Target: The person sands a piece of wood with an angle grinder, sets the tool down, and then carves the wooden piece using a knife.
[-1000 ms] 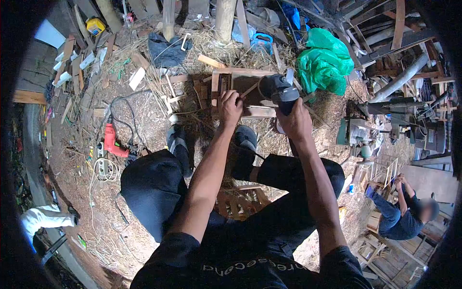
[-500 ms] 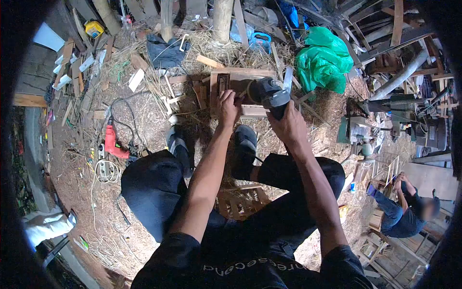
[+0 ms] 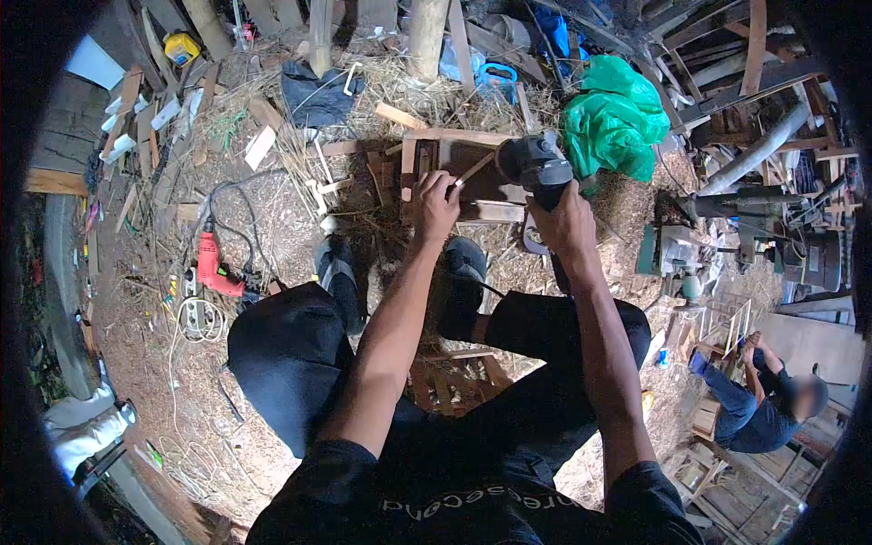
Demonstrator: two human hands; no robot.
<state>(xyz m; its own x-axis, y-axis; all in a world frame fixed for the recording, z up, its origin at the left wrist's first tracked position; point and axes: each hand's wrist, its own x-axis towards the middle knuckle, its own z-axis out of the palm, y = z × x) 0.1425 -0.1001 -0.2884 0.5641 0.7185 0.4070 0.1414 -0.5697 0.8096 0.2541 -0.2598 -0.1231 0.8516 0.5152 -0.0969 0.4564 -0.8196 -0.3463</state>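
My right hand [image 3: 565,223] is wrapped round the grip of a dark angle grinder [image 3: 534,163], which is over the right end of a low wooden box [image 3: 463,135]. Between the fingers of my left hand [image 3: 436,207] is a thin wooden stick [image 3: 474,171], pointing up and right towards the grinder's disc side. A small gap seems to lie between the stick's tip and the grinder. My left hand is over the box's left part, near a dark slotted piece.
A red power drill [image 3: 216,265] with its cord lies to the left. Behind the box sit a green plastic bag [image 3: 618,118] and a dark cloth [image 3: 318,94]. Wood scraps and shavings cover the floor. Another person [image 3: 772,400] sits at the right.
My right hand has moved the grinder right and turned it, away from my left hand. The stick now shows clearly. My left hand has barely moved.
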